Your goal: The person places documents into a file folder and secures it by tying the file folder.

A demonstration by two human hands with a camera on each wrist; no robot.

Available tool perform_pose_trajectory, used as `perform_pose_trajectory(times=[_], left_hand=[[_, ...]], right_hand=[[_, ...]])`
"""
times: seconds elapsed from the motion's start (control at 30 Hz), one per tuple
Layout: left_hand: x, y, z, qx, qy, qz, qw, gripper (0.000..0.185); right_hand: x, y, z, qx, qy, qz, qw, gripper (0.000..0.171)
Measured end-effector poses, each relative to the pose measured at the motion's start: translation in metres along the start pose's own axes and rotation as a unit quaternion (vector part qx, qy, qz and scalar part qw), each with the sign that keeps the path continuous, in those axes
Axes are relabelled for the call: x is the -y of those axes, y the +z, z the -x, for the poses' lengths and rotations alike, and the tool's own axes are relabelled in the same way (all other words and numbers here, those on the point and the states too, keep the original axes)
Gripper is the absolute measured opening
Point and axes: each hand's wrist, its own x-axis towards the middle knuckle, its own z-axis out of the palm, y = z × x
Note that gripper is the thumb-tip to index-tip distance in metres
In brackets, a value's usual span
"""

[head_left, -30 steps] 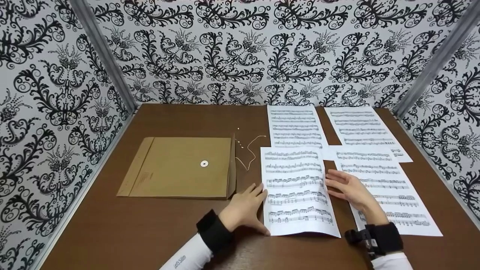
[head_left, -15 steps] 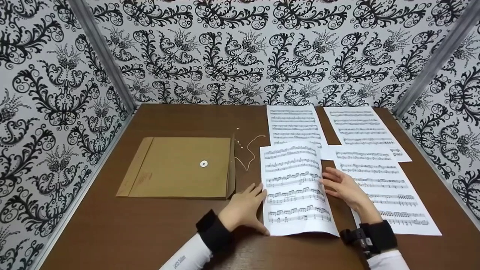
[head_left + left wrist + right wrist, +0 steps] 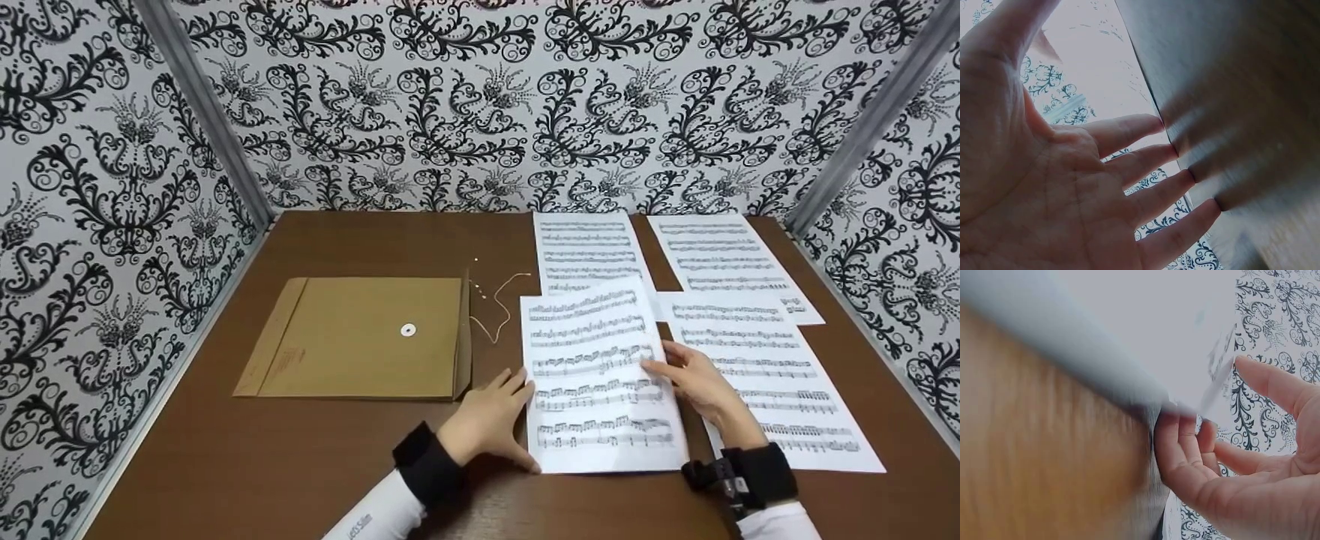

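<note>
Four music sheets on brown table (image 3: 225, 450). Near-left sheet (image 3: 600, 375): right edge lifted, overlapping near-right sheet (image 3: 780, 375). Left hand (image 3: 487, 420): fingers straight, flat against the sheet's left edge, gripping nothing. Right hand (image 3: 694, 382): fingers curled under the lifted edge, thumb on top, pinching it. Far sheets (image 3: 592, 247), envelope (image 3: 360, 337) to the left: untouched. Risk, as judged: a one-sided pinch could crease the paper or drag the neighbouring sheet askew.
</note>
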Motion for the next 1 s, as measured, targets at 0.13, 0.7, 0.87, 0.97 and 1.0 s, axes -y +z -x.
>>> perform_pose_trajectory(times=[0.13, 0.7, 0.87, 0.97, 1.0], left_hand=[[-0.0005, -0.0010, 0.0007, -0.006, 0.005, -0.006, 1.0000, 0.118], [-0.0009, -0.0018, 0.0019, -0.008, 0.006, -0.007, 0.9999, 0.118], [-0.0010, -0.0012, 0.0024, -0.007, 0.006, -0.012, 0.9999, 0.118], [-0.0010, -0.0013, 0.0022, -0.007, 0.005, -0.011, 0.9999, 0.118], [-0.0010, -0.0016, 0.0021, -0.007, 0.005, -0.010, 0.9999, 0.118]], right_hand=[[0.0005, -0.0004, 0.0009, 0.010, -0.015, -0.011, 1.000, 0.074], [-0.0061, -0.0032, -0.0009, 0.077, -0.055, 0.017, 0.995, 0.070], [-0.0055, -0.0033, -0.0003, 0.072, -0.050, 0.013, 0.996, 0.069], [-0.0039, -0.0038, 0.0009, 0.076, -0.053, 0.005, 0.996, 0.070], [-0.0035, -0.0042, 0.0013, 0.077, -0.056, 0.004, 0.995, 0.070]])
